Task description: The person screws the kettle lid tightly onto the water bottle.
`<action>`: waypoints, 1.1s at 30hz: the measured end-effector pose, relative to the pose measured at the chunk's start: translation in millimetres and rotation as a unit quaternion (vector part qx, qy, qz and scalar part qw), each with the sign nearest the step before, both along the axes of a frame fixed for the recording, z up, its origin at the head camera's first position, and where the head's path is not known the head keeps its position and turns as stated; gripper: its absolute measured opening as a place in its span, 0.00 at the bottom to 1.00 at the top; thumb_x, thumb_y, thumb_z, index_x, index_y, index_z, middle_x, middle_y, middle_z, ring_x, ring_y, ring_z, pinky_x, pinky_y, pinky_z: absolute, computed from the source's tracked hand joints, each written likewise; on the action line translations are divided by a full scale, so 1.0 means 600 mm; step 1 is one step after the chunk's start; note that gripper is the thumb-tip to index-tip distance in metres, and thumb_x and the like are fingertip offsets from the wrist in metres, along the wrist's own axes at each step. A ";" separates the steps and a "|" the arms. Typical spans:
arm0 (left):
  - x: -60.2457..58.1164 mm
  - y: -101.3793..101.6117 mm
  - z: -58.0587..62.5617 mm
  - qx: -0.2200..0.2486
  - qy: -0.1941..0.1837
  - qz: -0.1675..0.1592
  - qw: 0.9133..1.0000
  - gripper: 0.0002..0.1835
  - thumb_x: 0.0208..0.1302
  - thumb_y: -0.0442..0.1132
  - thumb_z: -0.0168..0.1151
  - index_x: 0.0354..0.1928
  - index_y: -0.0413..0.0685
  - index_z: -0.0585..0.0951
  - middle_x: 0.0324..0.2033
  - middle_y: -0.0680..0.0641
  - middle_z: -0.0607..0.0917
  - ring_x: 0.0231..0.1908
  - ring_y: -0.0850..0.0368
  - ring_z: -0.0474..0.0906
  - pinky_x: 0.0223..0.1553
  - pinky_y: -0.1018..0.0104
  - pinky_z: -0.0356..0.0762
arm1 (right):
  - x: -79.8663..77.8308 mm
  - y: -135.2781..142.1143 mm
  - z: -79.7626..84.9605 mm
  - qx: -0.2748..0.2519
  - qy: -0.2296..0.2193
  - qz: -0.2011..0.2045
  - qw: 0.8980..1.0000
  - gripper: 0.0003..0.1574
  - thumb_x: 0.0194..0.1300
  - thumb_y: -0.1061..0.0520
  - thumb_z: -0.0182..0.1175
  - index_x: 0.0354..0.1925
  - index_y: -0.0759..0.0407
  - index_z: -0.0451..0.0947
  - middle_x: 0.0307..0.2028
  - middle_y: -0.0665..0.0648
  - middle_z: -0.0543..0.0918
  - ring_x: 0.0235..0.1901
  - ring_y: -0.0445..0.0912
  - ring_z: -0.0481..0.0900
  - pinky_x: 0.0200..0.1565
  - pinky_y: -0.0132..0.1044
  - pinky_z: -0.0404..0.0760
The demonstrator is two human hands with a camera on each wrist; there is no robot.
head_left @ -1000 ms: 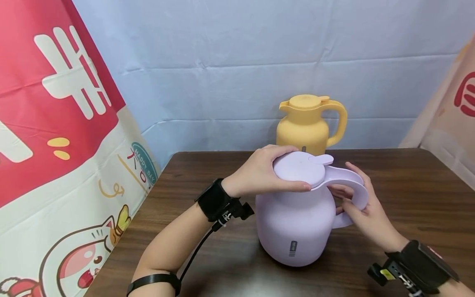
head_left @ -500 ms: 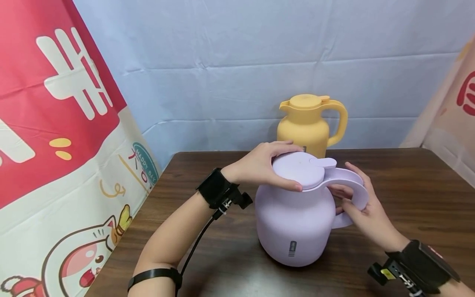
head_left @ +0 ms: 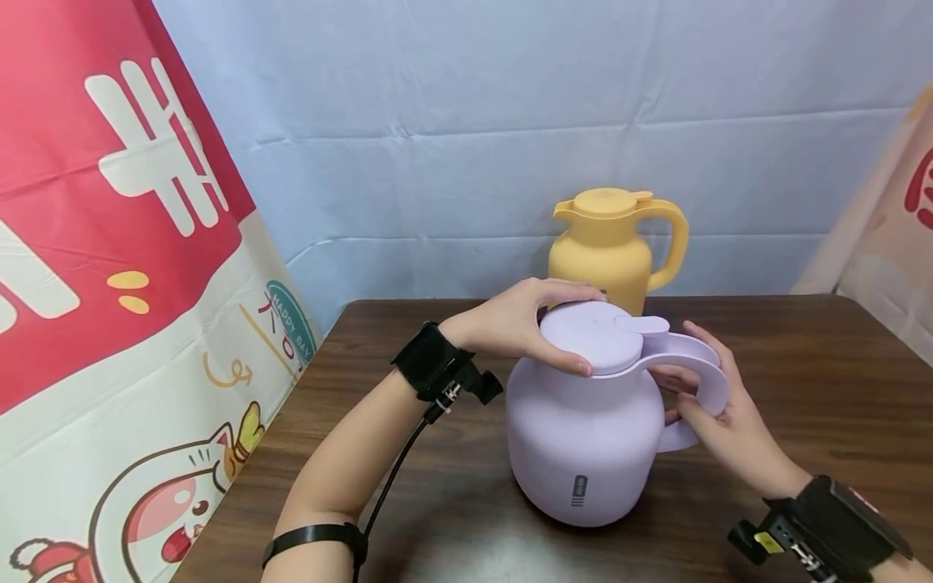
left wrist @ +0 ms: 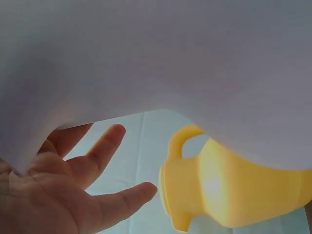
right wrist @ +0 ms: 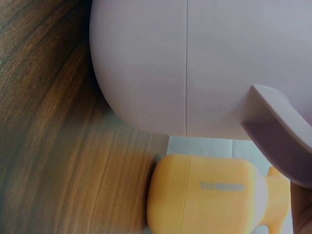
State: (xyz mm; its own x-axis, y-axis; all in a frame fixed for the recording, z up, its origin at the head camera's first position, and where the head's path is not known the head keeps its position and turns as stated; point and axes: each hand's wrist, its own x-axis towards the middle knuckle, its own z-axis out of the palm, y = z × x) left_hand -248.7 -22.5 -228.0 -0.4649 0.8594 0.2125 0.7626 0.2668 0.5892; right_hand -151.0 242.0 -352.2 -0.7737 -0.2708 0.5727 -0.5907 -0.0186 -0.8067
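A lilac insulated jug (head_left: 583, 441) stands upright in front of me, with a small dark label low on its front. My left hand (head_left: 521, 324) grips its round lid (head_left: 590, 336) from the left, thumb along the near side and fingers at the far side. The lid's tab (head_left: 643, 325) points right, above the root of the jug's handle (head_left: 710, 389). Around that handle, my right hand (head_left: 717, 413) has its thumb on the near side and some fingers through the loop. In the left wrist view, the jug's pale wall hides part of the left hand.
Behind the lilac jug, a yellow insulated jug (head_left: 605, 255) stands near the far edge of the dark wooden table (head_left: 816, 380), handle to the right. A pale blue cloth (head_left: 437, 162) hangs behind, with a printed red and white cloth (head_left: 175, 291) at the left.
My left hand has turned clockwise with the lid, so the tab has swung closer to the handle. My right hand has kept its hold on the handle, and the jug stays in place.
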 end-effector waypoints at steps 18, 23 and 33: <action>-0.003 -0.002 -0.007 -0.004 -0.053 -0.035 0.998 0.39 0.50 0.46 0.74 0.65 0.54 0.69 0.57 0.58 0.74 0.52 0.66 0.70 0.53 0.70 0.68 | -0.001 0.002 -0.001 0.002 0.005 0.007 1.000 0.50 0.62 0.82 0.38 0.74 0.55 0.36 0.55 0.47 0.77 0.56 0.36 0.74 0.38 0.30 0.80; 0.003 -0.009 -0.016 -0.003 -0.048 -0.032 0.998 0.37 0.55 0.47 0.71 0.66 0.58 0.65 0.54 0.57 0.74 0.51 0.65 0.71 0.52 0.68 0.69 | -0.001 -0.001 -0.001 0.001 0.001 0.004 1.000 0.50 0.63 0.82 0.38 0.75 0.54 0.37 0.55 0.47 0.77 0.56 0.36 0.73 0.38 0.30 0.80; 0.046 -0.030 -0.031 0.029 0.244 -0.001 0.969 0.33 0.61 0.54 0.64 0.67 0.57 0.69 0.64 0.50 0.68 0.62 0.63 0.63 0.60 0.70 0.59 | 0.003 -0.005 0.000 0.020 0.059 -0.041 0.997 0.52 0.59 0.85 0.40 0.74 0.59 0.36 0.59 0.49 0.70 0.57 0.36 0.72 0.46 0.27 0.76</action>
